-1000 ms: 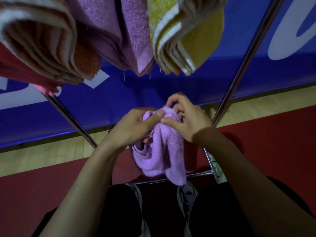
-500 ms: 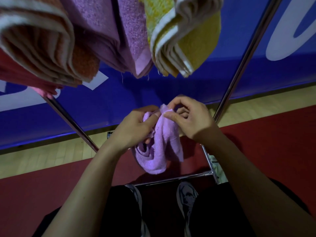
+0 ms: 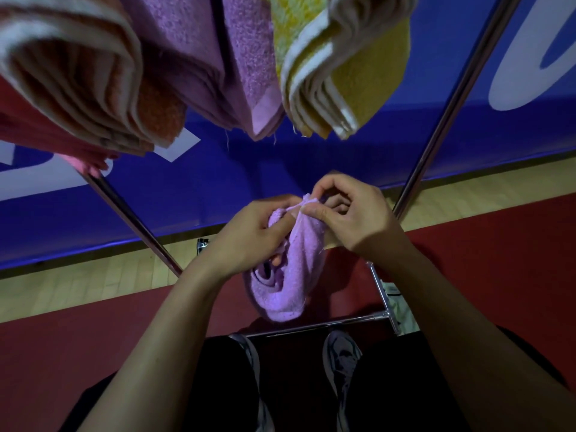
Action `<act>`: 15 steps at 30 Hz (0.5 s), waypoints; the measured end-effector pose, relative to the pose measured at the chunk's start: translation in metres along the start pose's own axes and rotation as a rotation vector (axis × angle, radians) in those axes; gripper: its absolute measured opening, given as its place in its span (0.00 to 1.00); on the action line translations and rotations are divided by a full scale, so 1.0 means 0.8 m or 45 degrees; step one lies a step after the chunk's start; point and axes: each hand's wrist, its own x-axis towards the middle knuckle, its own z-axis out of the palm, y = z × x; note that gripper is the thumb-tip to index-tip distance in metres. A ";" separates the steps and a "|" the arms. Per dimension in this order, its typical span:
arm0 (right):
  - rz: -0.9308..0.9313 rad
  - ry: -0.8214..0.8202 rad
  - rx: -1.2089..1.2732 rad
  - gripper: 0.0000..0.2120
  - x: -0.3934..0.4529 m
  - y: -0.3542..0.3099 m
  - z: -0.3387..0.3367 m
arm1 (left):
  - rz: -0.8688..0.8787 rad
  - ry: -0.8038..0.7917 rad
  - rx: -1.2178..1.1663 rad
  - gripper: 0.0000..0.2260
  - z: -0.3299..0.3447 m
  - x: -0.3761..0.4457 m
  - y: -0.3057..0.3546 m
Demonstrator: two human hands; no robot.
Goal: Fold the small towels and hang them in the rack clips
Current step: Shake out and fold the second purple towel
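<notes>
A small lilac towel (image 3: 288, 282) hangs bunched between my two hands, below the rack. My left hand (image 3: 249, 235) grips its upper left part with curled fingers. My right hand (image 3: 349, 213) pinches the towel's top edge between thumb and forefinger. Above, folded towels hang from the rack: an orange and white one (image 3: 84, 79), a purple one (image 3: 218, 63) and a yellow and white one (image 3: 343, 73). The clips that hold them are out of view.
Two slanted metal rack poles (image 3: 134, 222) (image 3: 442, 123) flank my hands, and a low crossbar (image 3: 327, 324) runs above my shoes (image 3: 341, 353). A blue banner (image 3: 218, 188) stands behind, over a wooden floor strip and a red mat (image 3: 62, 353).
The lilac towel has been gathered upward and hangs shorter. My right hand has shifted up to pinch its top edge.
</notes>
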 end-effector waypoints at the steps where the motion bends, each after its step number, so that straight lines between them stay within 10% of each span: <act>1: -0.003 0.000 -0.008 0.08 0.000 0.000 0.000 | 0.008 -0.001 0.007 0.11 0.000 0.001 -0.001; 15: -0.062 0.020 -0.117 0.08 -0.002 -0.007 -0.003 | 0.055 -0.009 0.123 0.09 0.004 0.005 -0.020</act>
